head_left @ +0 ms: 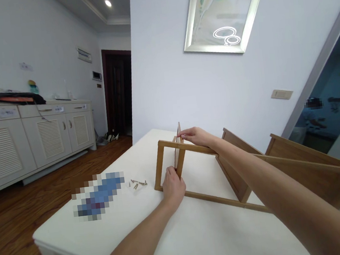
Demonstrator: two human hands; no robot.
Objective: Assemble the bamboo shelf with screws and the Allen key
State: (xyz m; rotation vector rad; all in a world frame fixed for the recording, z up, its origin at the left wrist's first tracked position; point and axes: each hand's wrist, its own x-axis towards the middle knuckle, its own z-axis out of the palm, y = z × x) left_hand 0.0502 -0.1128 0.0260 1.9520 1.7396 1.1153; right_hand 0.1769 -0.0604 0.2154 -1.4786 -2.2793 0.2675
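A light wooden frame (161, 161) stands on its edge on the white table (116, 227), with wider wooden panels joined to it at the right. A thin wooden divider board (178, 156) stands upright inside the frame's left end. My left hand (173, 186) is closed round the lower edge of that board, near the frame's bottom rail. My right hand (194, 136) pinches the board's top edge where it meets the top rail.
Several small screws (138, 183) lie on the table left of the frame, beside a blurred blue patch (99, 195). A white sideboard (30, 137) lines the left wall over a wood floor. A framed picture (221, 13) hangs on the wall behind the table.
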